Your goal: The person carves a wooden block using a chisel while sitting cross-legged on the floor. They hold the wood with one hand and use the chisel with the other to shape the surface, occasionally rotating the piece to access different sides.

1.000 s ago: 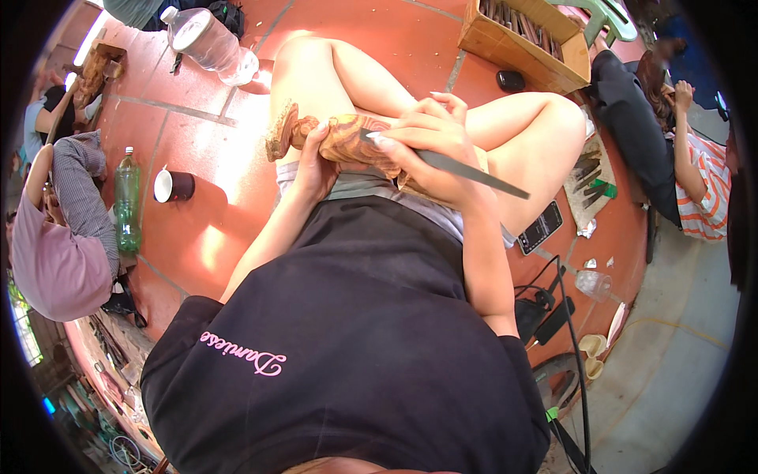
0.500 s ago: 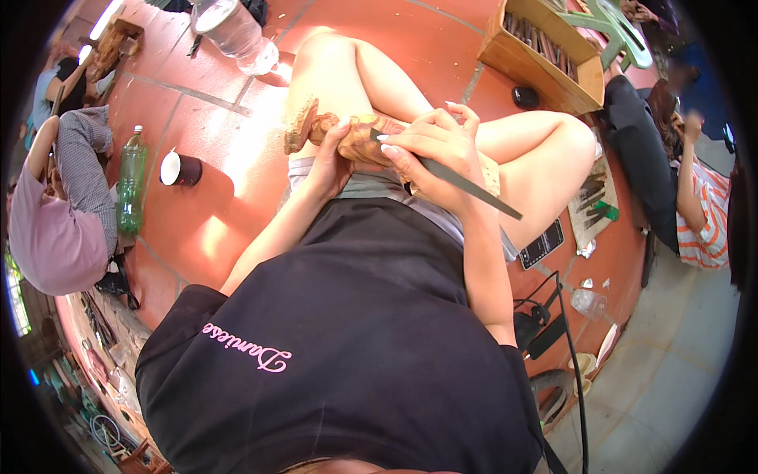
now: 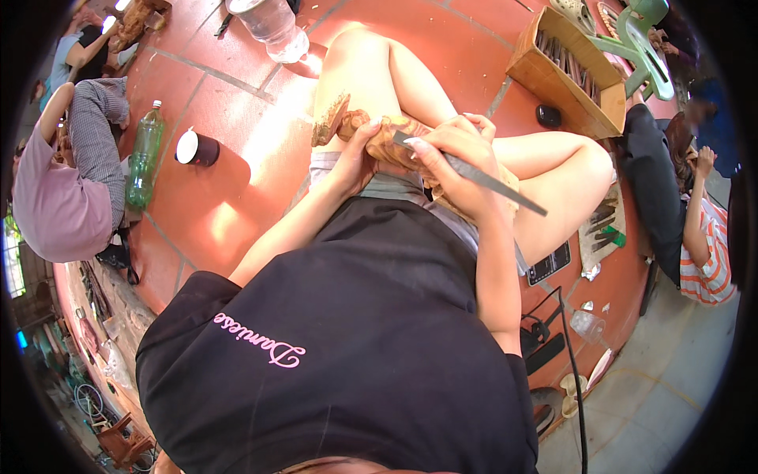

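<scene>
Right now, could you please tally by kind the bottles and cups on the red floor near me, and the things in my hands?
Bottles (green bottle, clear bottle): 2
Cups (dark cup, clear cup): 2
Carved wood piece, left hand: 1
Flat grey tool, right hand: 1
Total: 6

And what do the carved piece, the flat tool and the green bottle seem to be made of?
The carved piece looks like wood, apparently smooth mid-length, with swirling brown grain. The flat tool is probably metal: dull dark grey, thin and straight. The green bottle is likely glossy plastic: see-through, with highlights; glass is possible.
</scene>
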`<state>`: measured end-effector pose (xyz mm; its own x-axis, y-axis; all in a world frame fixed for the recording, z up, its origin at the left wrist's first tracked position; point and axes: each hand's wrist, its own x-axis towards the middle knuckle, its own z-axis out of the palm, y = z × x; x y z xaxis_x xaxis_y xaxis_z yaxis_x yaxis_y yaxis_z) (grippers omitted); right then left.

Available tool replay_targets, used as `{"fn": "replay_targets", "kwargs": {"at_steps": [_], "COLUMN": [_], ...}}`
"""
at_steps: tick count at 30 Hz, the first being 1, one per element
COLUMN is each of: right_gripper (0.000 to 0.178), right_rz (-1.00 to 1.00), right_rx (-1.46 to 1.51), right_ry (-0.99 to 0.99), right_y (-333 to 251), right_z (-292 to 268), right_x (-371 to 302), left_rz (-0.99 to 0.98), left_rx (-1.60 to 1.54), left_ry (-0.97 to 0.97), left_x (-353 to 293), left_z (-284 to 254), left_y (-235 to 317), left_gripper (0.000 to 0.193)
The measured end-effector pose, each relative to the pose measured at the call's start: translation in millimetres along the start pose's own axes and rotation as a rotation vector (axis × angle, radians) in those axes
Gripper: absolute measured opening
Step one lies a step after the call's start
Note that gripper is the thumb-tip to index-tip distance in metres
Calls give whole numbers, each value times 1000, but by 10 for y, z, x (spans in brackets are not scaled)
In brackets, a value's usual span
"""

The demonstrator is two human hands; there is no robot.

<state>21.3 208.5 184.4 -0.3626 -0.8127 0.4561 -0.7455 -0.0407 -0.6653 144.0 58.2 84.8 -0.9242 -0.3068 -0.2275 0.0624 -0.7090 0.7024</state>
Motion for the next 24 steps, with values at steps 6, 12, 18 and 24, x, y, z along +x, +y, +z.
{"fn": "replay_targets", "kwargs": {"at_steps": [6, 12, 18, 24], "right_gripper": [9, 10, 14, 13], "right_rz": [49, 73, 92, 120], "right_rx": [-32, 32, 42, 107], "right_ry": [-70, -52, -75, 11], "right_y": [117, 90, 68, 115], "right_z": [-171, 5, -151, -33], "right_x": [-91, -31, -65, -50], "left_rz": [-3, -15, -2, -17], "left_rx": [12, 37, 27, 45], "left_ry": [22, -8, 31, 2], "left_x": [1, 22, 21, 8], "left_z": [9, -28, -22, -1], "left_y": [8, -2, -18, 10], "left_gripper": [56, 59, 57, 59]}}
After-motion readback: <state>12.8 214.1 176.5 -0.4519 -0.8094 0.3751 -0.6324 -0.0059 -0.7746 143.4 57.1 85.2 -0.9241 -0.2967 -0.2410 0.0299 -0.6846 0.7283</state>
